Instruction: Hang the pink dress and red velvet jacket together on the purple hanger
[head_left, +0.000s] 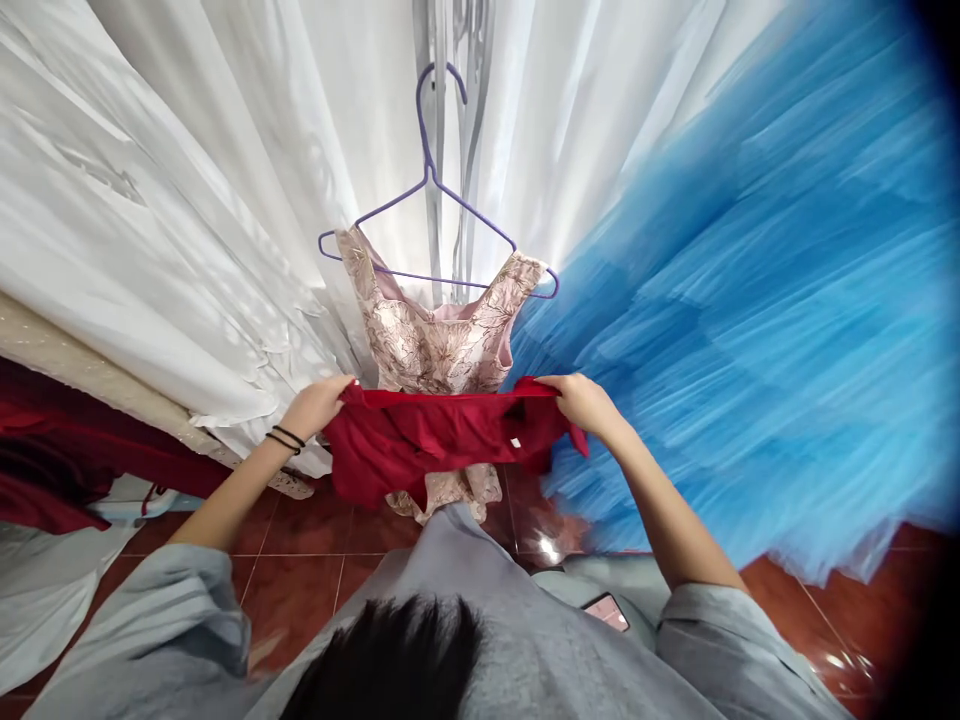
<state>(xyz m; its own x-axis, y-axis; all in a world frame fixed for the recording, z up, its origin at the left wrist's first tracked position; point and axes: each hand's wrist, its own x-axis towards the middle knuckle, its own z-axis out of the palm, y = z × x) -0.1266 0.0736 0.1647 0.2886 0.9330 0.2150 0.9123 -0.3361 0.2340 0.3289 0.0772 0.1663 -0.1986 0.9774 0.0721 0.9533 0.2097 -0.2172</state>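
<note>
A dark red cloth garment is stretched sideways between my two hands. My left hand is closed on its upper left corner, and my right hand pinches the upper right corner. Its top edge runs nearly level, and the fabric droops below; a small white tag shows near the right side. Behind it hangs a pink dress with metallic floral pattern, its straps over a purple hanger. The red cloth hides the dress's middle, while the hem shows beneath.
White curtains or gowns drape behind and to the left. A large blue tulle skirt fills the right side. More dark red fabric lies at the left, above red floor tiles. A phone is near my body.
</note>
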